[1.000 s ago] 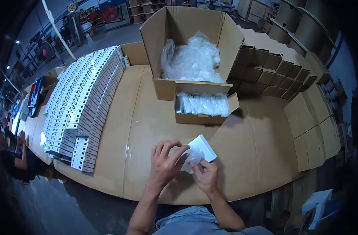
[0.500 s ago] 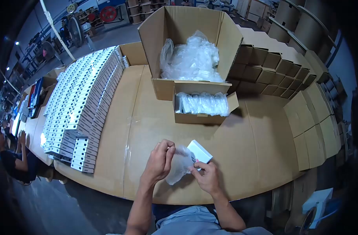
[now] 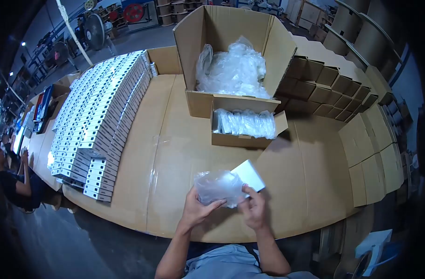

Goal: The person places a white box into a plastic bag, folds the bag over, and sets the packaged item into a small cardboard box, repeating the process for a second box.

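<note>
My left hand (image 3: 196, 210) is closed around the lower left side of a clear plastic bag (image 3: 216, 187), its thumb lying along the bag's bottom edge. A small flat white box (image 3: 250, 176) juts out from the bag's right side, tilted to the upper right. At that box's lower edge, where it meets the bag, my right hand (image 3: 254, 210) grips with thumb and fingers. Both hands are over the near middle of the cardboard-covered table (image 3: 175, 153).
Ahead stands a small carton (image 3: 240, 141) with several plastic-wrapped items. Behind it a large carton (image 3: 194, 104) holds loose plastic bags. White boxes (image 3: 105, 116) are stacked at left, brown cartons (image 3: 371, 149) at right. A person (image 3: 19, 179) is at the far left.
My left hand has lowered and turned, now holding the bag spread out beside the white box. The box has moved slightly right and up with my right hand; its printed mark is no longer visible.
</note>
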The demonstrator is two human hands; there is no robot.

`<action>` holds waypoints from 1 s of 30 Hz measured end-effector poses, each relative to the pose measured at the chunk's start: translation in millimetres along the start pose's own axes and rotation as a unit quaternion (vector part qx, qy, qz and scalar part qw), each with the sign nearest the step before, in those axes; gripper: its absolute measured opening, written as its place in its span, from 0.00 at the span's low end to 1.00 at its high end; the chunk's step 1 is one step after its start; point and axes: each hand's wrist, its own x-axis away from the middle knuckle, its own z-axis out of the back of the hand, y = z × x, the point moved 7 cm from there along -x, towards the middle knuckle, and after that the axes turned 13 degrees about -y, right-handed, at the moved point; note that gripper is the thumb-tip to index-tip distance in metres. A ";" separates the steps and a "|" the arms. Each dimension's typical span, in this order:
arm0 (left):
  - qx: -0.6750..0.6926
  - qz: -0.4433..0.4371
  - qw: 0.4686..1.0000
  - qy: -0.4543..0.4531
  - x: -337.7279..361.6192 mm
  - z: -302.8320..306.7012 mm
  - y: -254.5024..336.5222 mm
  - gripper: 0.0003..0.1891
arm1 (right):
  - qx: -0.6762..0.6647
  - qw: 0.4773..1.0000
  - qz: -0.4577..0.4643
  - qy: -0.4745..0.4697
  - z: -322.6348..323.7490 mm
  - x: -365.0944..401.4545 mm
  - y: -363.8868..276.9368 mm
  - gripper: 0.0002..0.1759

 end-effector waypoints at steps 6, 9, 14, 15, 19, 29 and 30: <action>-0.044 -0.002 0.999 -0.012 5.4 -1.8 2.6 0.32 | -0.080 0.986 0.111 0.091 55.4 -31.4 -55.8 0.30; -0.045 -0.001 0.999 -0.023 7.8 -5.7 -4.3 0.33 | -0.147 0.971 0.175 0.068 59.9 -48.2 -71.6 0.41; -0.055 0.024 0.997 -0.045 8.1 -11.0 -3.6 0.34 | -0.192 0.963 0.189 0.035 45.9 -67.2 -68.9 0.40; -0.050 0.020 0.998 -0.043 8.2 -10.7 -3.6 0.33 | -0.216 0.960 0.174 0.032 39.4 -67.7 -72.9 0.36; -0.057 0.013 0.998 -0.037 8.0 -8.0 -1.0 0.31 | -0.199 0.966 0.166 -0.011 23.4 -67.5 -69.2 0.27; -0.118 0.014 0.993 -0.025 2.9 -4.3 0.1 0.29 | -0.146 0.977 0.152 -0.006 33.4 -61.1 -72.0 0.17; -0.116 0.020 0.993 -0.026 2.8 -5.9 0.6 0.29 | -0.145 0.978 0.151 -0.004 33.8 -61.0 -71.9 0.17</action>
